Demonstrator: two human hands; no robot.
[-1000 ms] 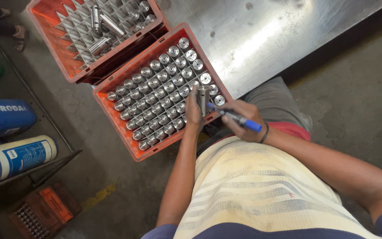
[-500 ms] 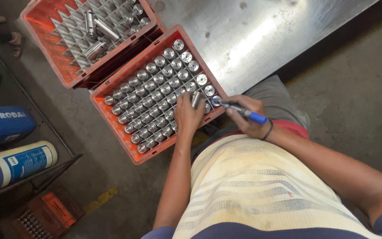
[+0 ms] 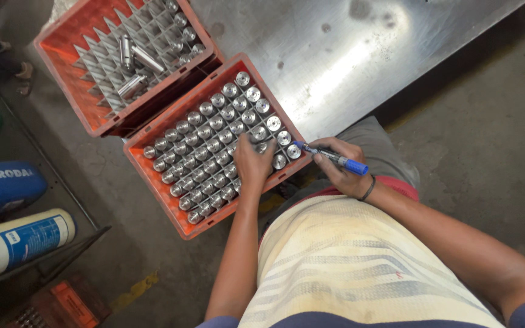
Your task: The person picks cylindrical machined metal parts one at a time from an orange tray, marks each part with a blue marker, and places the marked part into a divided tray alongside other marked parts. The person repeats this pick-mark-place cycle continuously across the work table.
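1. Head view: left hand (image 3: 251,163) rests fingers-down on metal cylinders (image 3: 214,146) filling the orange crate (image 3: 153,176) beneath it.
2. Right hand (image 3: 341,167) grips a blue marker (image 3: 332,158), just right of the left hand.

Two round cans are seen at the left edge: a blue can (image 3: 1,188) above, a white can (image 3: 22,240) with a blue label (image 3: 34,235) below.

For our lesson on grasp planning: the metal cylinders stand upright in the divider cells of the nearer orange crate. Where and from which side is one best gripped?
Grip a metal cylinder by its round top end, coming straight down from above. Each stands upright in its own cell of the nearer orange crate, so the dividers and neighbours hide the sides and only the tops are exposed. The left hand reaches in from above; the right hand holds a blue marker.
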